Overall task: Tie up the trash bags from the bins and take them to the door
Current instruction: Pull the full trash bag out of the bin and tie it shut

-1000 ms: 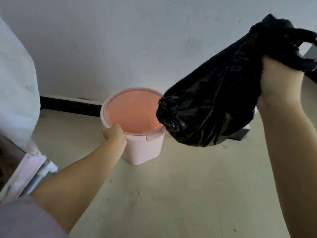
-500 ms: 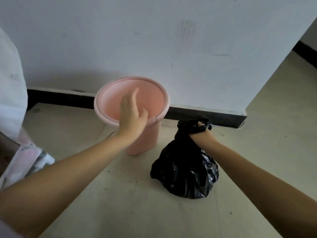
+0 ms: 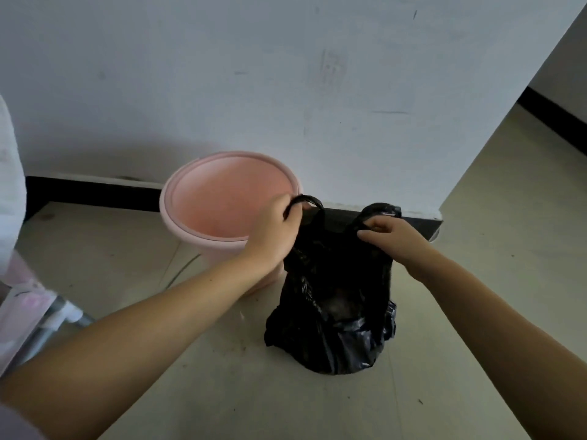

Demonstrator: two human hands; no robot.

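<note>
White wall [image 3: 286,74] with a black baseboard [image 3: 92,188] fills the upper part of the frame, and below it we see a pale floor [image 3: 222,392] with some small dirt marks. Near the middle, against the wall, stands a pink bin [image 3: 222,201]; it has no liner inside. Just right of it, touching its lower side as far as we can tell, the black trash bag [image 3: 333,319] sits on the floor, in the centre right of the frame.

We hold the bag by its two handles. Our left hand [image 3: 273,233] is curled around the left handle [image 3: 306,201], and our right hand [image 3: 390,236] pinches the right handle [image 3: 379,211]. The two handles are apart, so the knot is not yet made.

We think some things could go wrong. The plastic looks thin, so a hard pull may tear a handle. A loose knot may open when the bag is carried to the door. At the lower left a pale cloth on a metal frame [image 3: 28,312] stands near our arm.
</note>
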